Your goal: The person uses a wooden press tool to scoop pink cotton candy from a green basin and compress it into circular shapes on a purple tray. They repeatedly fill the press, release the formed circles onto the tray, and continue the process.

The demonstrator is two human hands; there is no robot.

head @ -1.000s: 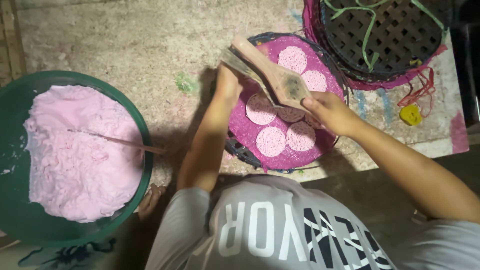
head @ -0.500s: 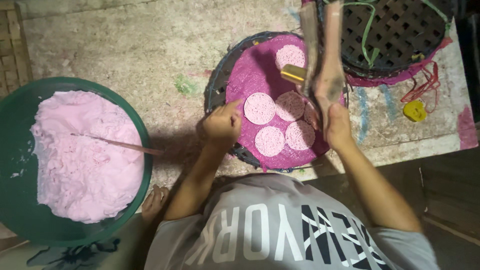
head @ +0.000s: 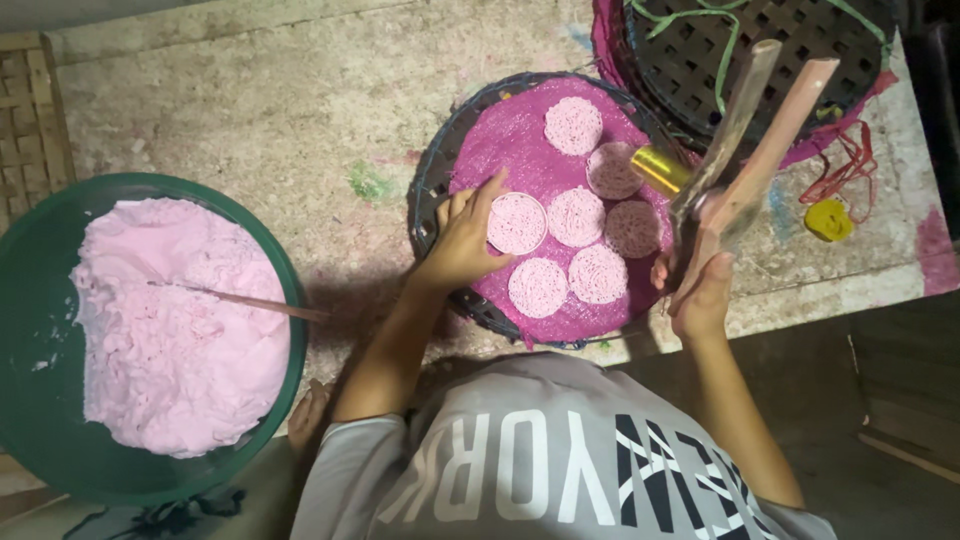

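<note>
A round woven tray [head: 440, 170] lined with magenta cloth [head: 510, 130] carries several pink noodle discs [head: 576, 216]. My left hand [head: 465, 235] rests on the tray's left side, fingers spread, touching the disc nearest it [head: 516, 222]. My right hand [head: 705, 285] grips a wooden two-handled press [head: 745, 140] with a brass barrel [head: 660, 168], held up at the tray's right edge with the handles pointing away from me.
A green basin [head: 30, 400] full of pink dough [head: 170, 330] sits at the left with a stick [head: 250, 300] in it. A second dark woven tray [head: 760, 40] on magenta cloth lies at the top right. A small yellow item [head: 828, 220] lies on the concrete floor.
The press has swung from across the tray to its right edge, handles now raised. My left hand let go of the press and dropped onto the tray beside a disc.
</note>
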